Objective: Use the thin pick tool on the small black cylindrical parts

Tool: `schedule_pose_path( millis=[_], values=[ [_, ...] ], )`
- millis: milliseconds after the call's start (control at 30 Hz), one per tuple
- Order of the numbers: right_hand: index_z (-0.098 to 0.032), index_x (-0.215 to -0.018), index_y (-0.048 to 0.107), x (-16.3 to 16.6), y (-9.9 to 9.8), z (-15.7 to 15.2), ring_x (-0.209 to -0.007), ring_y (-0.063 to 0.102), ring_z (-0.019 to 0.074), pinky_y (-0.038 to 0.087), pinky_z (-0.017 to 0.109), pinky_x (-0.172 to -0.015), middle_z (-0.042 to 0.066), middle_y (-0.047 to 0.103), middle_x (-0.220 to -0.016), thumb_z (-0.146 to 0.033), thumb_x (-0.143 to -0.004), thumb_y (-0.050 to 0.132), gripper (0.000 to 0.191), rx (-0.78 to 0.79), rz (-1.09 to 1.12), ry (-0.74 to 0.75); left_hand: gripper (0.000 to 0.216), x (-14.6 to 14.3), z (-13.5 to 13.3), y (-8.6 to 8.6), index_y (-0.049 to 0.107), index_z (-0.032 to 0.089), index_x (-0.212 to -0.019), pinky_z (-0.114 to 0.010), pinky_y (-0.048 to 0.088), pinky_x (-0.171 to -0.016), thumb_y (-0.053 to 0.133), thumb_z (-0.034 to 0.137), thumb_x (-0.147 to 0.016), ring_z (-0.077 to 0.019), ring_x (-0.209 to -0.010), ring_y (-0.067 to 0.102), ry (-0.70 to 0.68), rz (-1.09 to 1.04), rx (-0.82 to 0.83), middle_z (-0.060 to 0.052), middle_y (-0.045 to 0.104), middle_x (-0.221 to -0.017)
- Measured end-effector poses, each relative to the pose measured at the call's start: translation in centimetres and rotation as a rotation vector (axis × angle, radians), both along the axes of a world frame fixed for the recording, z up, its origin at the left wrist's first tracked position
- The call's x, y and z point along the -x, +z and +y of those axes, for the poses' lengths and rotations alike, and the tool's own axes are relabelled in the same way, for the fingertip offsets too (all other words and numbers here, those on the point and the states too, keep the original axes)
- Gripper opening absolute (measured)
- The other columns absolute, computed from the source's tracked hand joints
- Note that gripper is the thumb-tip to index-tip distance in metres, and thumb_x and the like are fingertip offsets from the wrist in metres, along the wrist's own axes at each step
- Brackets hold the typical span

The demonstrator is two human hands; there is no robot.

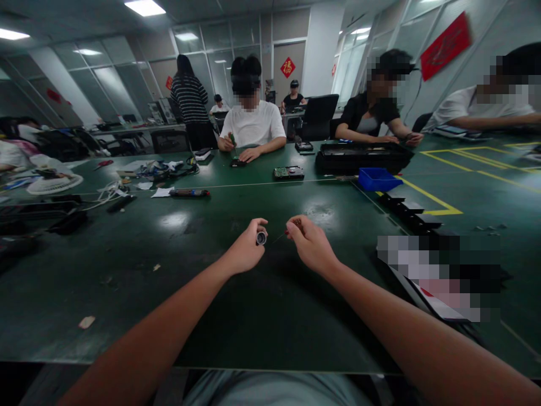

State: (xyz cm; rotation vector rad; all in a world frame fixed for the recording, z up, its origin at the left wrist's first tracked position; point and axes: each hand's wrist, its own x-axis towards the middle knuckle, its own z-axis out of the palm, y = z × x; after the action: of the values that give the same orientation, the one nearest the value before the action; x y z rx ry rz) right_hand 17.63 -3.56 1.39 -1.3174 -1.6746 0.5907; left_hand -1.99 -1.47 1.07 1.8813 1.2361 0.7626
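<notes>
Above the green table [236, 316], my left hand [249, 248] is closed round a small grey cylinder [261, 238] with a round, ringed end facing me. My right hand [311, 241], a short way to the right, pinches a thin-shafted tool with a reddish handle [289, 230] that looks like a screwdriver. Its slender shaft [279, 238] points left and down towards the cylinder; I cannot tell whether the tip touches it. Fingers cover most of the handle and the sides of the cylinder.
Ahead lie a dark pen-shaped tool [189, 193] and an opened small device [288, 172]. A blue bin [379, 179] stands by a long black casing [363, 158]. Black parts [409, 211] line the right side. Across the table a person [253, 124] works with a screwdriver.
</notes>
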Motion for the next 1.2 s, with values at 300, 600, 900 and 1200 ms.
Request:
schedule_pose_path(
  millis=[300,600,900,1200],
  values=[
    [-0.021,-0.079,0.063,0.1,0.4,-0.2,-0.063,0.06,0.0173,0.042,0.031,-0.061,0.001,0.065,-0.068,-0.043,-0.095,0.053,0.028,-0.017,-0.041,-0.009,0.031,1.7,1.2,-2.0,0.066,0.02,-0.115,-0.043,0.041,-0.106,0.064,0.01,-0.085,-0.0246,-0.116,0.057,-0.137,0.251,-0.317,-0.007,0.065,-0.12],
    [-0.021,-0.1,0.062,0.0,-0.2,0.0,-0.083,0.071,0.0212,0.054,0.038,-0.078,0.006,0.073,-0.089,-0.04,-0.095,0.054,0.021,-0.091,0.296,0.025,0.037,1.9,1.3,-1.7,0.064,0.021,-0.123,-0.042,0.043,-0.104,0.07,0.021,-0.087,-0.0241,-0.116,0.058,-0.005,0.162,-0.343,-0.006,0.067,-0.122],
    [-0.021,-0.1,0.062,0.0,-0.4,0.2,-0.081,0.071,0.0201,0.053,0.036,-0.076,0.006,0.074,-0.087,-0.04,-0.095,0.051,0.021,-0.089,0.259,-0.033,0.039,2.0,1.4,-1.8,0.064,0.025,-0.126,-0.043,0.043,-0.104,0.069,0.024,-0.088,-0.024,-0.116,0.059,-0.022,0.157,-0.351,-0.004,0.068,-0.124],
    [-0.022,-0.07,0.06,-0.1,1.0,-0.4,-0.054,0.056,0.0156,0.039,0.03,-0.056,0.0,0.062,-0.059,-0.049,-0.092,0.055,0.035,-0.075,-0.055,-0.154,0.038,2.0,1.3,-1.6,0.065,0.025,-0.126,-0.045,0.043,-0.104,0.069,0.026,-0.089,-0.0244,-0.115,0.059,-0.031,0.201,-0.395,-0.005,0.069,-0.122]
  ],
)
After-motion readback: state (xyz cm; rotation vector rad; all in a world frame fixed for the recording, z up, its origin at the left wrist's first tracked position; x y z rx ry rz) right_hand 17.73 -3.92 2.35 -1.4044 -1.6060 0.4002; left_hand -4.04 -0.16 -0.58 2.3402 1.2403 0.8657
